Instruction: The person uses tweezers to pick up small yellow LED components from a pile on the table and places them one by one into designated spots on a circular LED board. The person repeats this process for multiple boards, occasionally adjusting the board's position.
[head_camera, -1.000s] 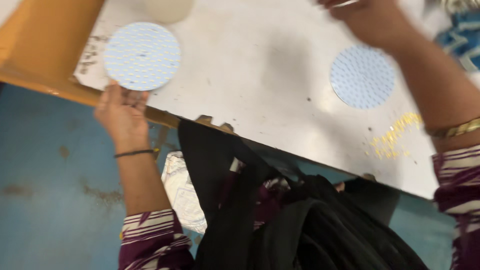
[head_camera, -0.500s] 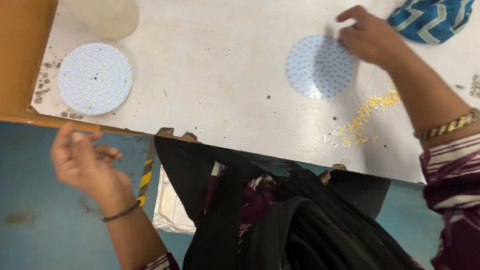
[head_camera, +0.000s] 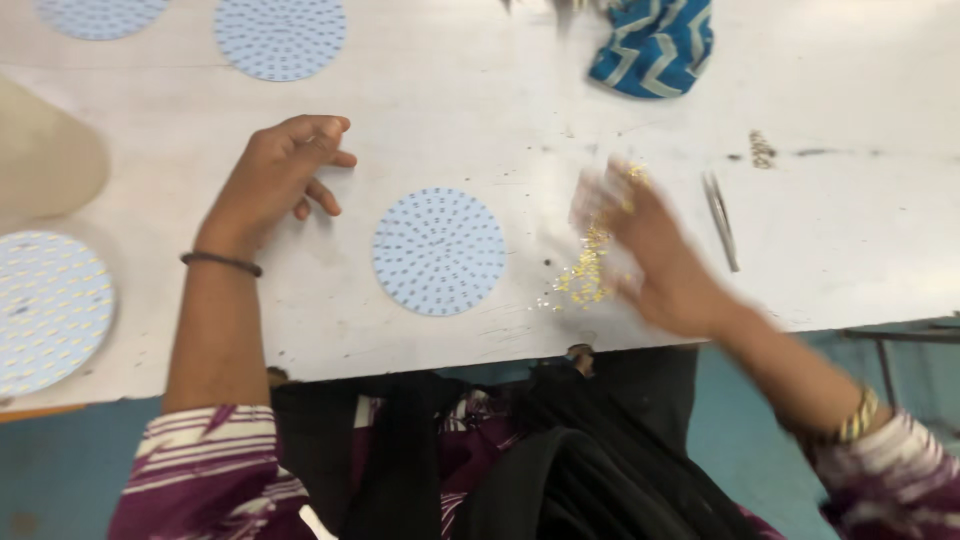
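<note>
In the head view, I am looking down on a white bench (head_camera: 420, 90) with both hands working over it. The left hand (head_camera: 275, 180) is resting on the bench surface just left of a pale blue round disc (head_camera: 439, 250), apart from it, with its fingers (head_camera: 325, 160) loosely curled and spread, clamped on nothing. The disc is lying flat near the front edge, directly between the two hands, a position that is keeping it within reach of either one. The right hand (head_camera: 650, 255) is blurring over a scatter of small yellow pieces (head_camera: 585, 275) lying just right of the disc; I cannot tell whether its fingers are together or apart, nor whether they are holding any piece. A pair of metal tweezers (head_camera: 722, 218) is lying flat just beyond that hand, untouched. More dotted discs (head_camera: 280, 35) are sitting along the far and left edges, well apart from the central one. A blue patterned cloth (head_camera: 655, 45) is lying at the far side of the bench.
</note>
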